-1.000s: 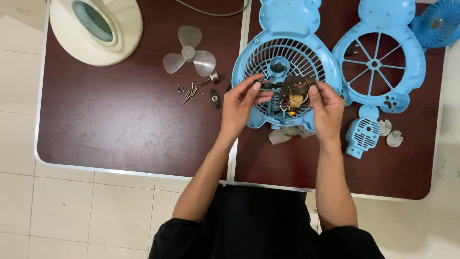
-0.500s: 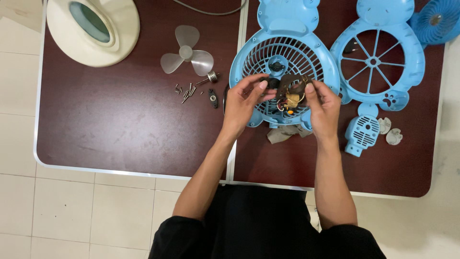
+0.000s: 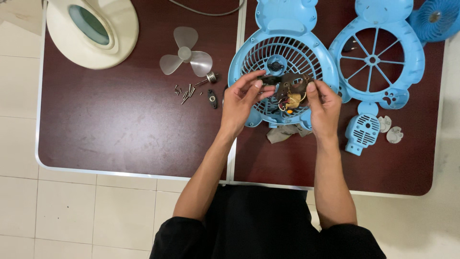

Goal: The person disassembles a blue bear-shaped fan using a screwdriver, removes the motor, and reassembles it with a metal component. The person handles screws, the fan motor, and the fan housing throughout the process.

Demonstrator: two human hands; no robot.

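Both hands hold a small brown fan motor (image 3: pixel 290 91) with copper coil and wires, lifted just above a blue round fan grille shell (image 3: pixel 244 57). My left hand (image 3: pixel 242 103) pinches the motor's left end. My right hand (image 3: pixel 323 108) grips its right side with thumb and fingers. A crumpled brown cloth (image 3: pixel 282 133) lies on the table under the hands.
On the dark red table (image 3: pixel 120 129) lie a translucent fan blade (image 3: pixel 186 55), several loose screws (image 3: pixel 186 91), a small black part (image 3: pixel 212 98), a cream round housing (image 3: pixel 91 29), a second blue spoked shell (image 3: pixel 376 60), a small blue vented cover (image 3: pixel 362 132) and two grey discs (image 3: pixel 390 129).
The motor has turned slightly between the hands and the fingers have shifted their hold; the view has drifted a little. Everything on the table stays where it was.
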